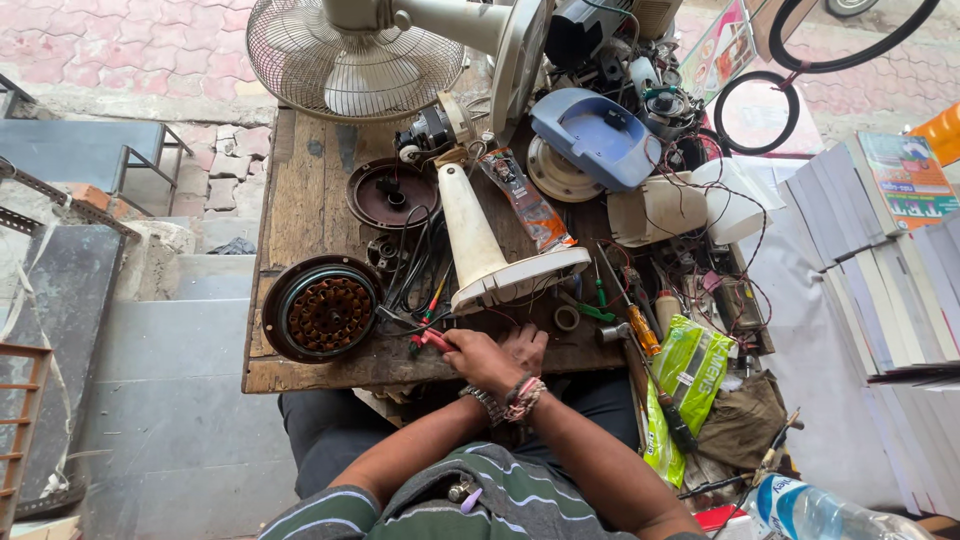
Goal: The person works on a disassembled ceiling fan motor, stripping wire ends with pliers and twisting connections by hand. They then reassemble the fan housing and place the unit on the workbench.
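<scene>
The left hand [478, 358] grips a red-handled tool [432, 340] at the near edge of the wooden workbench [300, 200]. The right hand [524, 347] rests just beside it, fingers loosely spread, holding nothing. The round motor stator [322, 310] lies well left of both hands, the cream fan stand [480, 245] just beyond them.
</scene>
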{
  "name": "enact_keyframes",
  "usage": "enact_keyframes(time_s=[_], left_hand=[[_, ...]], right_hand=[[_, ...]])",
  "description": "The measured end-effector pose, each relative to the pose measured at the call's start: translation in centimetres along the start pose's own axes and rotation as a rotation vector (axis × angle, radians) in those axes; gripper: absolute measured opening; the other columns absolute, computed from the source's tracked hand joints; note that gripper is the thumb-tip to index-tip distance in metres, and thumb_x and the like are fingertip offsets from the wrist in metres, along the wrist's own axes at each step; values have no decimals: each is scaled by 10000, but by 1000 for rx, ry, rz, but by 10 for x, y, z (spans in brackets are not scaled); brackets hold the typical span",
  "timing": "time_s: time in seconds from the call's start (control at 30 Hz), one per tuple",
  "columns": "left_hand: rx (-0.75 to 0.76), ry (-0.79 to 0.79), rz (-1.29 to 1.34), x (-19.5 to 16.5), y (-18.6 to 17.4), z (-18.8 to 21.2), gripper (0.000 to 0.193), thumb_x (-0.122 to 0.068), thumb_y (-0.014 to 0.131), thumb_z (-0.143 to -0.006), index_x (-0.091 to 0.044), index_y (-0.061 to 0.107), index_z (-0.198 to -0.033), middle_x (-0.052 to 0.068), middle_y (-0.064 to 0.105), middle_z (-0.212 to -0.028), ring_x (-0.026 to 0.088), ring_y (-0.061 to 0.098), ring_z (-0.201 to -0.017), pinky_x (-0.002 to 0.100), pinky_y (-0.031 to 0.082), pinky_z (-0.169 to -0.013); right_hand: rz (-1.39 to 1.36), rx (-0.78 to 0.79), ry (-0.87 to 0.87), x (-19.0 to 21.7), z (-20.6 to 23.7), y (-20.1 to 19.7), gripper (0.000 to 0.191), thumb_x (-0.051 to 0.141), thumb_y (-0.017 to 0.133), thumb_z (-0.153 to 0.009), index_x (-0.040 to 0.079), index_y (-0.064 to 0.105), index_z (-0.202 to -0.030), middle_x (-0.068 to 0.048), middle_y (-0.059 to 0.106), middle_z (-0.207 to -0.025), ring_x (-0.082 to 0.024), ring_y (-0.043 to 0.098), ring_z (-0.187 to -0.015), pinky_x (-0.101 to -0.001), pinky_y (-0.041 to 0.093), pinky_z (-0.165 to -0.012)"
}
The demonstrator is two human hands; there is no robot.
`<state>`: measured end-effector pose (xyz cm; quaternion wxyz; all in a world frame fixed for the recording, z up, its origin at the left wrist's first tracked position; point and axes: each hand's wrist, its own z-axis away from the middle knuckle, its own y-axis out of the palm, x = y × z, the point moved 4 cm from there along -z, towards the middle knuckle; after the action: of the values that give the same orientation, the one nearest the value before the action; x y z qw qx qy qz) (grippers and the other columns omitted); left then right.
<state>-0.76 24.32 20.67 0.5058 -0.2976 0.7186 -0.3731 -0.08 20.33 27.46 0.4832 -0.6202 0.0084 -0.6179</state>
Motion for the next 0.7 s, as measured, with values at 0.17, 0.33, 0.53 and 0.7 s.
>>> enact_keyframes(time_s=[0.17, 0.33, 0.53, 0.7], left_hand=[[86, 93, -40, 1, -17, 17, 434, -214, 627, -861, 21, 574, -1222, 197, 588, -1126, 325, 595, -1049, 450, 529, -841], [286, -30, 63, -3, -40, 20, 321, -289, 587, -1016, -6, 582, -1165, 167, 607, -1067, 302, 628, -965, 426, 534, -814], [-150, 139, 516, -2, -72, 10, 159, -83, 674, -861, -26, 662, -1009, 173, 636, -967, 363, 663, -871, 436, 545, -764], [-108, 50, 534, -10, -79, 8, 84, -69, 659, -937, -54, 675, -1018, 162, 633, -935, 370, 648, -860, 445, 536, -741]], right_hand=[[-292, -64, -136, 49, 23, -36, 279, 176, 676, -948, 35, 678, -1189, -59, 693, -932, -139, 648, -774, -310, 548, -693], [-253, -219, -205, 63, 65, -83, 306, 162, 733, -917, 12, 688, -1180, -24, 734, -912, -93, 694, -759, -266, 586, -679], [-761, -230, 57, 18, 117, -130, 292, 164, 678, -968, 31, 643, -1226, 22, 649, -857, -37, 561, -629, -199, 470, -537], [-1117, -168, 176, -8, 125, -131, 206, 220, 612, -1031, 59, 570, -1152, 38, 529, -728, -18, 468, -529, -184, 379, -432]])
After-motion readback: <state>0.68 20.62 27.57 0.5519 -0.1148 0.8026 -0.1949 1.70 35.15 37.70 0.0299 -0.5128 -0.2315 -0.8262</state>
